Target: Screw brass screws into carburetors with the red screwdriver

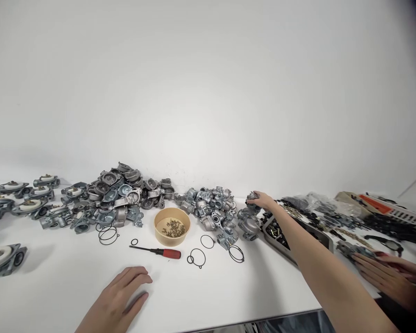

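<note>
Right arm stretched far out across the white table (pixel 228 296), and the right hand (pixel 263 200) is down on a grey metal casting (pixel 252 197) at the right end of the middle heap, fingers curled over the top of it; how tightly they grip I cannot tell from here. The left hand (pixel 119 298) lies flat on the table close to the near edge, palm down, fingers loosely together, thumb out to the side, holding nothing.

Between the two hands sits a tan paper bowl (pixel 172 233) with a scatter of small brass screws (pixel 173 227) in the bottom. Just in front of it lies a red-handled screwdriver (pixel 157 251), tip pointing left. Thin black O-rings (pixel 197 257) lie loose around the bowl.

Behind, a big heap of grey housings (pixel 119 196) on the left, a smaller heap of carburettor bodies (pixel 211 210) beside the reaching hand. Under the outstretched forearm there's a metal tray (pixel 275 231) full of small dark parts. At the far right, another person's hand (pixel 388 275) rests near the table edge, fingers straight and together.
</note>
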`<state>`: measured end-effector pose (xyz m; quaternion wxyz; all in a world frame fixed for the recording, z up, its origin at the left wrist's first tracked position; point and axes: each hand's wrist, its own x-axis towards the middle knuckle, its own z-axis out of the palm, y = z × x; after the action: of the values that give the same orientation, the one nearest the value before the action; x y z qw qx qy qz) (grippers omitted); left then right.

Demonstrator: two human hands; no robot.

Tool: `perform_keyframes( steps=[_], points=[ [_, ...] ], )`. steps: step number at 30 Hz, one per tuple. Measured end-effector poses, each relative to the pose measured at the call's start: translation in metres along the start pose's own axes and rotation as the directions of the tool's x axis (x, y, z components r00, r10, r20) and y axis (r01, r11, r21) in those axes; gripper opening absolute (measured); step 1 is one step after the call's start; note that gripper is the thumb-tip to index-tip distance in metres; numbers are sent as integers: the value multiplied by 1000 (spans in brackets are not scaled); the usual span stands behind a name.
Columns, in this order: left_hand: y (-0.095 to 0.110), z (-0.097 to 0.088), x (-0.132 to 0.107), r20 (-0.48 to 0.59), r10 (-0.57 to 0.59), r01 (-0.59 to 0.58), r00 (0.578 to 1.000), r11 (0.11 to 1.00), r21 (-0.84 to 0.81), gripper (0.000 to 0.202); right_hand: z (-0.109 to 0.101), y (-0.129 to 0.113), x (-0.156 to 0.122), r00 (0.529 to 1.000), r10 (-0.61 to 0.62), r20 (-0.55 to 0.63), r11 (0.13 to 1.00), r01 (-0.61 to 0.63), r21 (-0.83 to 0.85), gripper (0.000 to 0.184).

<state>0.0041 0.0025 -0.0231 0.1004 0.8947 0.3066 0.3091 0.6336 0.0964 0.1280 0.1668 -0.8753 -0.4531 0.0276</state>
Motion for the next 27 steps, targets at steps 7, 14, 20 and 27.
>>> perform_keyframes(
  steps=[7,14,20,27],
  points=[
    [0,-2,1,-16,28,-28,999,999,18,20,-10,-26,-36,985,-70,-155,994,82,74,42],
    [-1,-1,4,-23,40,-40,999,999,11,20,2,-109,-142,755,-567,-330,758,635,151,32],
    [1,-1,4,-38,31,-31,999,1000,-6,21,99,-207,-265,218,-956,-195,178,963,200,33],
    [-3,1,4,-80,21,-25,997,998,-55,34,203,-252,-310,-55,-953,-298,-99,986,137,40]
  ],
)
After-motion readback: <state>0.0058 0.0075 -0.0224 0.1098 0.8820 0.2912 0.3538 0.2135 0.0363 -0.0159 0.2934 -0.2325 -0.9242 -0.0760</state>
